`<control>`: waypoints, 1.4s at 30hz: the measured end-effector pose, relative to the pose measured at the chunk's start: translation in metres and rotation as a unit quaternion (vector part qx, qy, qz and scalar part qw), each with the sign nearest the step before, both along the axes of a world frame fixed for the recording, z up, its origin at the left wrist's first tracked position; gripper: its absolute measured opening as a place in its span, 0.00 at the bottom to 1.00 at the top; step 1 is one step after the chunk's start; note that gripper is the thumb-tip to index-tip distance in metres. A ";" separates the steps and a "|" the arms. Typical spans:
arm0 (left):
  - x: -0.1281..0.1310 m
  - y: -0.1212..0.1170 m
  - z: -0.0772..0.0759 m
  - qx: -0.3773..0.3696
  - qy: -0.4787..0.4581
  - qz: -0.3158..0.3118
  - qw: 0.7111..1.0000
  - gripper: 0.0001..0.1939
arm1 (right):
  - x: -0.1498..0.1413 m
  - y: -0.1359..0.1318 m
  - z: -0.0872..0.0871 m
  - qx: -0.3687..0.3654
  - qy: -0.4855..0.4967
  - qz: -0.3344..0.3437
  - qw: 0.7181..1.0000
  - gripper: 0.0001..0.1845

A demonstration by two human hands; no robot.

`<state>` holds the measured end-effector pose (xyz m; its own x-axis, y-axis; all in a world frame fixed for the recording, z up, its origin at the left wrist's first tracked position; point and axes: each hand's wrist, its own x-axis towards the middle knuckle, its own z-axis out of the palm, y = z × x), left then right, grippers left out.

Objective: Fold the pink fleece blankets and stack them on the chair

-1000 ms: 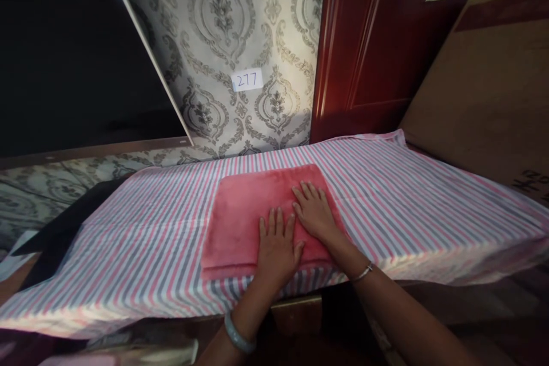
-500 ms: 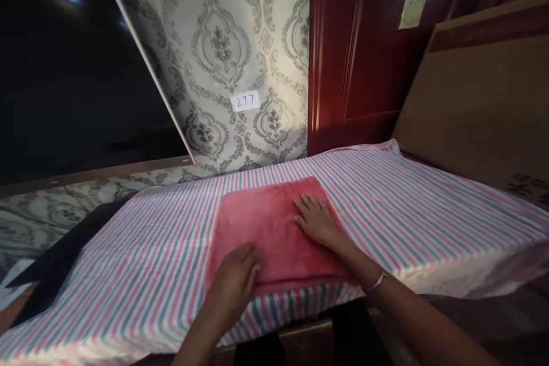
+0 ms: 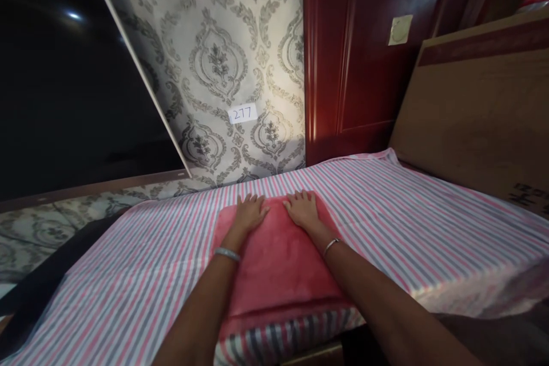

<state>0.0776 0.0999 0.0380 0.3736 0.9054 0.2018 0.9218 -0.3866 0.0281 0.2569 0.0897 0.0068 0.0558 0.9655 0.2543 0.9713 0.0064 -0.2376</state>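
A folded pink plush towel [image 3: 277,263] lies in the middle of a pink, grey and white striped sheet [image 3: 128,280]. My left hand [image 3: 251,213] rests flat on the towel's far edge, fingers spread, with a pale bangle [image 3: 227,254] on the wrist. Close beside it, my right hand [image 3: 302,210] presses flat on the same edge, wearing a thin silver bangle [image 3: 331,246]. Neither hand grips the towel. My forearms lie along the towel's sides, partly hiding them.
A dark red wooden door [image 3: 364,57] and damask wallpaper [image 3: 218,63] with a "277" label [image 3: 242,114] stand behind the sheet. A large brown cardboard panel [image 3: 472,114] leans at the right, and a dark cloth [image 3: 30,297] lies at the left.
My left hand has moved from the towel's near left corner to its far edge. My right hand has slid slightly toward the far edge. The hands now sit side by side.
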 end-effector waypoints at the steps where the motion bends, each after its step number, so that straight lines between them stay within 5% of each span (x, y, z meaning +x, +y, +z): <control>1: -0.002 0.000 -0.011 0.003 -0.003 0.018 1.000 0.23 | 0.002 0.002 -0.009 0.014 -0.009 0.005 1.000 0.25; 4: -0.007 0.002 -0.035 0.019 -0.019 0.057 0.998 0.24 | 0.007 0.006 -0.024 0.045 -0.019 0.014 0.999 0.24; 7: -0.010 0.006 -0.043 0.025 -0.028 0.057 0.998 0.24 | 0.008 0.007 -0.026 0.046 -0.015 0.014 0.999 0.24; 18: -0.010 0.007 -0.037 0.022 -0.035 0.049 0.998 0.23 | 0.006 0.008 -0.027 0.050 -0.006 0.005 0.999 0.24; 22: -0.020 0.004 -0.033 0.074 -0.023 0.179 0.981 0.24 | 0.006 0.006 -0.026 0.051 -0.018 0.004 0.999 0.24; 24: -0.029 0.006 -0.031 0.039 -0.047 0.236 0.970 0.25 | 0.006 0.005 -0.025 0.054 -0.026 0.004 0.998 0.23; 28: -0.043 0.014 -0.029 -0.043 -0.090 0.254 0.962 0.26 | 0.007 0.005 -0.024 0.049 -0.017 0.007 0.999 0.24; 33: -0.040 0.015 -0.024 -0.005 -0.094 0.274 0.957 0.27 | 0.008 0.006 -0.023 0.048 0.038 -0.022 0.998 0.26; 35: -0.028 0.011 -0.022 0.071 -0.084 0.247 0.963 0.27 | 0.008 0.006 -0.022 0.053 0.055 -0.023 0.997 0.26; 37: -0.010 0.005 -0.022 0.121 -0.056 0.123 0.983 0.27 | 0.008 0.006 -0.023 0.058 0.068 -0.022 0.996 0.26; 40: 0.015 -0.001 -0.028 0.068 0.003 -0.108 0.992 0.26 | 0.009 0.006 -0.025 0.062 0.068 -0.017 0.996 0.26; 42: 0.019 -0.001 -0.031 0.030 0.021 -0.098 0.995 0.25 | 0.010 0.006 -0.025 0.068 0.057 -0.013 0.996 0.26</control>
<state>0.0969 0.0986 0.0066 0.5504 0.8016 0.2334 0.8288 -0.5583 -0.0368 0.2665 0.0961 -0.0185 0.1159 0.9206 0.3730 0.9384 0.0215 -0.3448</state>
